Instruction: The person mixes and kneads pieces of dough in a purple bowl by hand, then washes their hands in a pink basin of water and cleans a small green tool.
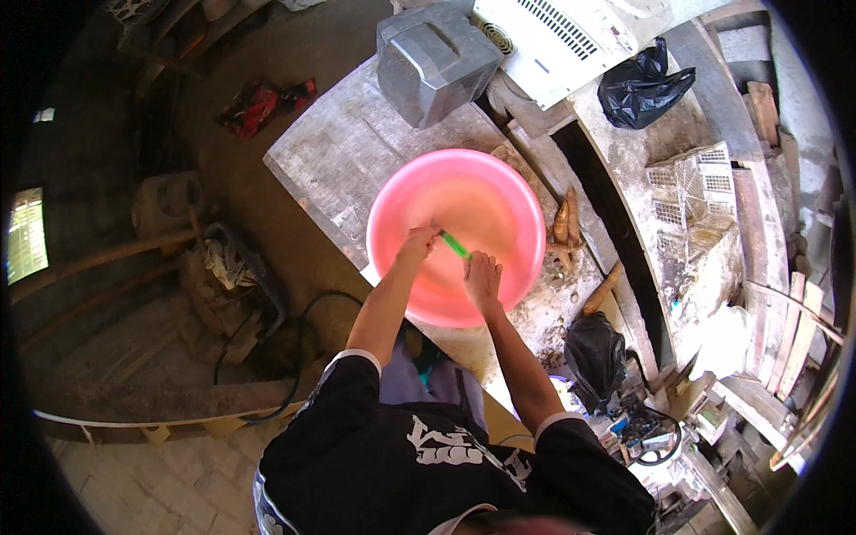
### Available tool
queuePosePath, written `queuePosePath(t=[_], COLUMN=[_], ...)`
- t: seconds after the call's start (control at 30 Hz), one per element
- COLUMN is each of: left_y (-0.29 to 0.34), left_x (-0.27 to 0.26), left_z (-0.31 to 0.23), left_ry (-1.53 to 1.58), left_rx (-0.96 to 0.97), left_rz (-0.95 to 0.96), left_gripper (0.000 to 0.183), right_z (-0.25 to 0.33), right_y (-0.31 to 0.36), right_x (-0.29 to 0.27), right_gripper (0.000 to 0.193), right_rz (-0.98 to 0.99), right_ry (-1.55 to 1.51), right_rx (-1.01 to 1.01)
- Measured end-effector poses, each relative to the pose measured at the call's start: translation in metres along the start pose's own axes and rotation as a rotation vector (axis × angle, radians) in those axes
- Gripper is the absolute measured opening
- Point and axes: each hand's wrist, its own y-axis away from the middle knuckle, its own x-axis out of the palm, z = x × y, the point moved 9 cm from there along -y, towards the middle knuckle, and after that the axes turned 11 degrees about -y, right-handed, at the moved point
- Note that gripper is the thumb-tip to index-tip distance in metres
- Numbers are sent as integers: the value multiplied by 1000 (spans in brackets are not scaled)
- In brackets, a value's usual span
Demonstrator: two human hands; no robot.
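A large pink basin (385,192) stands on the worn tabletop and holds cloudy liquid. Over its middle, a slim tool with a bright green handle (456,245) slants between my two hands; its far end is too small to name. My right hand (482,275) is closed round the lower right end of that handle. At the tool's other end, my left hand (419,241) has its fingers closed together; the fingertips are hard to make out. Several brown roots (566,227) lie beside the basin on the right, and a longer root (603,291) sits closer to me.
Behind the basin stands a grey plastic box (435,67), beside a white vented appliance (557,45). Black plastic bags (644,89) lie at the far right and near right. A dark gap (615,223) separates the tabletop from a ledge. A hose (301,348) curls on the left.
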Motion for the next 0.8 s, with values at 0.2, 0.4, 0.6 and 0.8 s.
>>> queuePosePath(t=[0.2, 0.4, 0.6, 0.8], left_y=[-24, 13, 29, 21], left_x=[-44, 10, 34, 18], left_z=[-16, 0, 15, 23], left_ry=[-79, -211, -223, -235], left_rx=[182, 216, 219, 129], left_rz=[-206, -174, 81, -17], left_gripper=[15, 25, 30, 21], right_z=[-38, -42, -21, -18], right_y=[22, 26, 27, 29], right_x=[-25, -31, -12, -4], right_gripper=[20, 22, 24, 24], right_rz=[-72, -144, -89, -42], right_ry=[-40, -94, -79, -109], right_rx=[133, 61, 24, -8])
